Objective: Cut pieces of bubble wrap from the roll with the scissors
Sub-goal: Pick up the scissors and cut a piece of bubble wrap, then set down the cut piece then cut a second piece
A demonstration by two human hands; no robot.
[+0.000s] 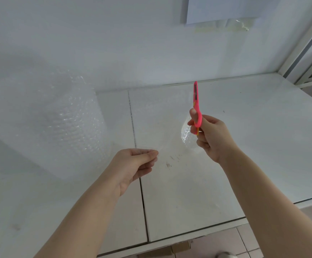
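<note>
A big roll of clear bubble wrap (58, 120) stands at the left on the white table (253, 146). A loose sheet of bubble wrap (170, 131) stretches from the roll towards the right over the table. My left hand (134, 164) pinches the near edge of that sheet between thumb and fingers. My right hand (210, 135) grips the pink scissors (197, 105) by the handles, blades closed and pointing up and away. Its lower fingers also seem to hold the sheet's curled right edge.
A white wall rises behind the table, with a paper sheet (222, 10) and clear film taped at the top. A metal frame (304, 53) stands at the right. The table's front edge (188, 233) runs below my arms, with tiled floor beneath.
</note>
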